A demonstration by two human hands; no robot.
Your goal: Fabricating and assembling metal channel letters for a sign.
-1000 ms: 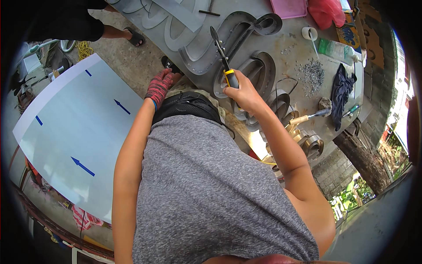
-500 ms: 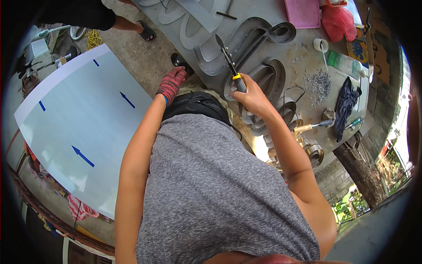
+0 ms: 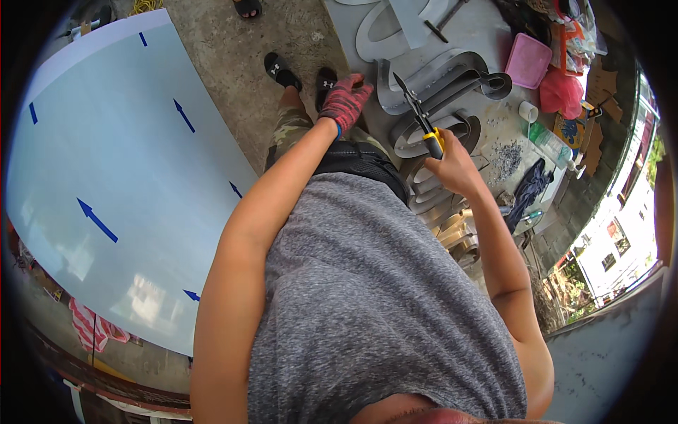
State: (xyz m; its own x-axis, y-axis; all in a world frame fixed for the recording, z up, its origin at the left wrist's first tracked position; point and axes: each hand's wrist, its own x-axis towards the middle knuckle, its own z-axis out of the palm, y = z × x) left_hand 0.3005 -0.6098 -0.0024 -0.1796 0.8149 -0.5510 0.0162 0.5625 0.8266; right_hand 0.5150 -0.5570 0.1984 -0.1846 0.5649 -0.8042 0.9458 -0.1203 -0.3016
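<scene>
Seemingly midway through the metalwork, my bare right hand is closed around the tin snips at upper centre, blades over the curved metal strips. My gloved left hand rests curled on their left edge. Shaped pieces lie beneath; no cut shows. I can't see into the pink tub, upper right.

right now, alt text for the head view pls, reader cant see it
Seen from above, a person in a grey shirt holds yellow-handled snips in the bare right hand over curved metal strips, while the left hand, in a red glove, reaches toward them. A large pale sheet with blue arrows lies at left.
</scene>
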